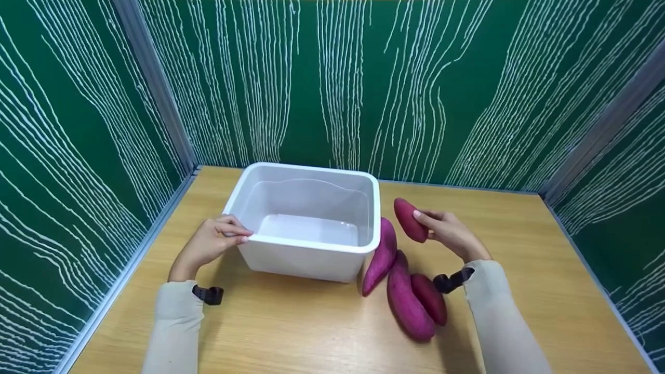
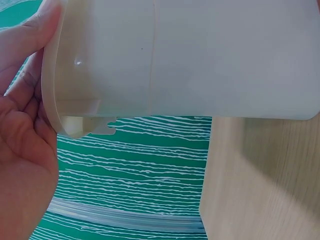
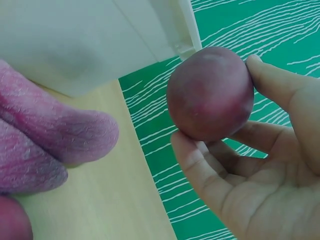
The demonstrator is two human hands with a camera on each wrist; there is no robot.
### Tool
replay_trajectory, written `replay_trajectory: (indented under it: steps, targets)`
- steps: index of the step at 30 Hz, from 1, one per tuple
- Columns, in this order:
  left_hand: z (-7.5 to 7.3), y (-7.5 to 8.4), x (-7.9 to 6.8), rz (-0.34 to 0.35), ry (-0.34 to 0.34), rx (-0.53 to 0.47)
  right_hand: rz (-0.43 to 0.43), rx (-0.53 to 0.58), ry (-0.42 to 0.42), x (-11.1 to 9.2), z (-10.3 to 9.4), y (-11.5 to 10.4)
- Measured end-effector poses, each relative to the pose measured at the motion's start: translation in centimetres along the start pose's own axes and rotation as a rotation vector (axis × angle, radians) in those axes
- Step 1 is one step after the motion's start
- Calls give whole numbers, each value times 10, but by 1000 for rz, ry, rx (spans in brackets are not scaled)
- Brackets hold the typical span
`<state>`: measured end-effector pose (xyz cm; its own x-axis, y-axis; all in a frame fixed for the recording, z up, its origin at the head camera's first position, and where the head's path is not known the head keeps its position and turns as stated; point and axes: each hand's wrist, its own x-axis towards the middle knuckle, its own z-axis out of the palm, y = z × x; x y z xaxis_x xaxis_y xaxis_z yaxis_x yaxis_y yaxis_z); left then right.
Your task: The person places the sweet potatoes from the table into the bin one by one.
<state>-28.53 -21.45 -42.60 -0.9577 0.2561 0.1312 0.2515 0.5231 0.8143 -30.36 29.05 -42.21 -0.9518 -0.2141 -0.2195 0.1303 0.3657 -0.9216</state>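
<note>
A white plastic bin stands upright on the table, its inside bare in the head view. My left hand pinches its rim at the near left corner; the left wrist view shows the thumb at that rim. To the right of the bin, my right hand holds a smooth red sweet potato above the table, thumb on one side and fingers on the other. Below it lie a long purple sweet potato close beside the bin, a curved purple one and a second red one against that.
The wooden table is walled at the back and sides by green panels with white wavy lines. Metal posts stand at the back corners. A dark wrist camera sits on my left sleeve, another on my right.
</note>
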Motion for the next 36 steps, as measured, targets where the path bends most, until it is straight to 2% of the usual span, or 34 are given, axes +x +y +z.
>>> replay_trajectory:
  steps: [14, 26, 36]
  targets:
    - [-1, 2, 0, -30, -3, -25, -10, -39, 16, 2, 5, -29]
    - [1, 1, -1, 18, 9, -3, -29, -66, 30, 6, 12, -45]
    - [1, 3, 0, 15, 12, 2, -22, -86, 22, 11, 17, -60]
